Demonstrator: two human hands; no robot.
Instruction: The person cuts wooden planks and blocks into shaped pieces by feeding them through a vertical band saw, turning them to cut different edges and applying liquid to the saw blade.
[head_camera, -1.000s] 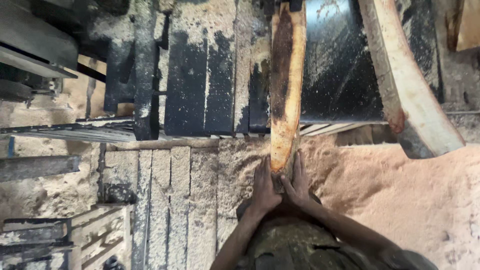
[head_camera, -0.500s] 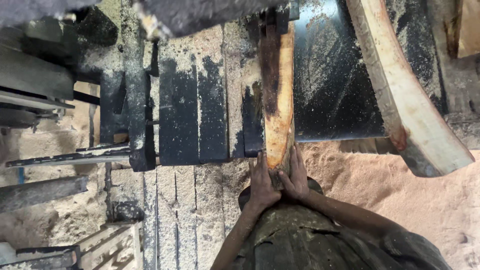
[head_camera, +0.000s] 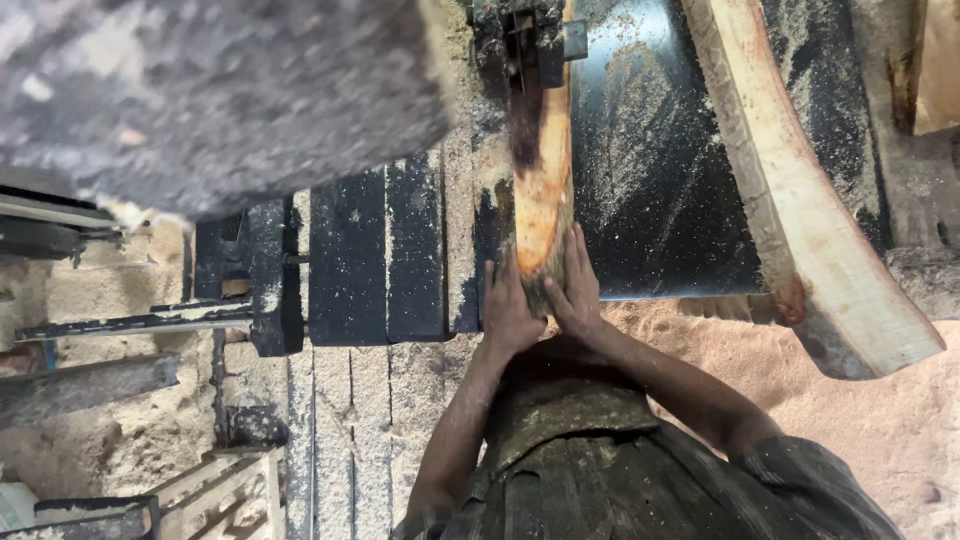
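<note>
The left hand (head_camera: 510, 308) lies flat, fingers stretched out, against the left side of the near end of a narrow orange-brown log slab with dark bark (head_camera: 542, 190). The right hand (head_camera: 577, 290) presses the same end from the right, fingers extended along the wood; neither hand wraps around it. The slab rests lengthwise on a black, sawdust-strewn metal saw table (head_camera: 660, 190), its far end meeting the dark saw guide (head_camera: 520, 40). To the right, a broad pale curved plank (head_camera: 800, 200) lies across the table's edge. Heaped pinkish sawdust (head_camera: 880, 430) covers the ground below.
</note>
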